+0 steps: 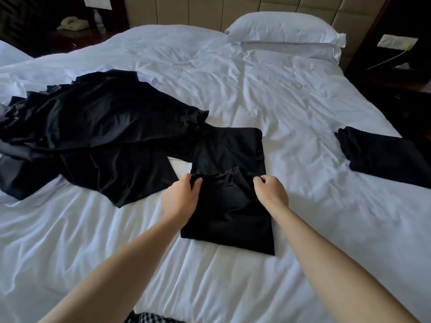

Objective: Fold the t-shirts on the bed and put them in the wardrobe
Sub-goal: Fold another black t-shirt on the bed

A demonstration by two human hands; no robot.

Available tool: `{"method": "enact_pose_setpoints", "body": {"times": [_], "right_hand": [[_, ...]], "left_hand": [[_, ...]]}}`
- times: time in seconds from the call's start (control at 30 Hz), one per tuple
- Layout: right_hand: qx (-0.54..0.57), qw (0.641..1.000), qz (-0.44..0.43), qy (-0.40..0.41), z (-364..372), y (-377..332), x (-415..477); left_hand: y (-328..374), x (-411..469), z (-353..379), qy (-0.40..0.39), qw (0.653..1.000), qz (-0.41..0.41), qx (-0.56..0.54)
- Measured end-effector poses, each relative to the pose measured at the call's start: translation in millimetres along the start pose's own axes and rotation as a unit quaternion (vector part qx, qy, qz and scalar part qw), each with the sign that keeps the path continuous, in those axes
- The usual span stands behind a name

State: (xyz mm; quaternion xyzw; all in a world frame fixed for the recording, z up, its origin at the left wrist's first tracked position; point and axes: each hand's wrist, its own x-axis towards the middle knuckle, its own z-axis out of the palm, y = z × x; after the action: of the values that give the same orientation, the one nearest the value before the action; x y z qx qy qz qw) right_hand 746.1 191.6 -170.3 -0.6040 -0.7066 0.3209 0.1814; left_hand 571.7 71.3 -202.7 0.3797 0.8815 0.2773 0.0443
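A black t-shirt (227, 213) lies in a narrow strip in the middle of the white bed (279, 94), its near part doubled over its far part. My left hand (183, 198) grips the left corner of the folded edge. My right hand (270, 192) pinches the right corner of the same edge. A heap of unfolded black t-shirts (98, 134) sprawls on the bed's left side. A folded stack of black t-shirts (382, 156) sits near the right edge of the bed. No wardrobe is in view.
A white pillow (286, 34) leans at the padded headboard (186, 10). A dark nightstand with a telephone (72, 23) and a water bottle (99, 21) stands at the far left. Another nightstand (394, 64) stands at the far right. Checked fabric (149, 318) shows at the bottom edge.
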Motion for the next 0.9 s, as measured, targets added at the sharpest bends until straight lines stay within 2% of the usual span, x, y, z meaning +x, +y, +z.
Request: {"method": "enact_pose_setpoints", "body": {"times": [0.17,0.27,0.37,0.43,0.53,0.67,0.77,0.9], "right_hand": [[0.026,0.999,-0.008,0.022,-2,2,-8],[0.039,0.999,-0.011,-0.006,-10,8,-20],[0.023,0.999,-0.014,-0.032,-14,23,-37],[0.039,0.999,-0.015,-0.026,-13,33,-52],[0.052,0.998,-0.01,-0.024,-13,45,-72],[0.044,0.999,-0.026,-0.01,-14,54,-94],[0.047,0.997,-0.053,0.003,-13,59,-110],[0.024,0.995,-0.096,0.027,-13,64,-129]], "left_hand": [[2,4,-7,-0.06,0.997,-0.042,-0.031],[-7,-2,-17,-0.113,0.978,-0.071,-0.159],[-21,-21,-27,-0.128,0.935,-0.105,-0.313],[-29,-39,-32,-0.128,0.923,-0.106,-0.348],[-38,-63,-37,-0.106,0.921,-0.082,-0.365],[-44,-88,-42,-0.117,0.931,-0.036,-0.345],[-47,-101,-42,-0.123,0.941,0.024,-0.316],[-53,-109,-37,-0.089,0.957,0.112,-0.253]]}}
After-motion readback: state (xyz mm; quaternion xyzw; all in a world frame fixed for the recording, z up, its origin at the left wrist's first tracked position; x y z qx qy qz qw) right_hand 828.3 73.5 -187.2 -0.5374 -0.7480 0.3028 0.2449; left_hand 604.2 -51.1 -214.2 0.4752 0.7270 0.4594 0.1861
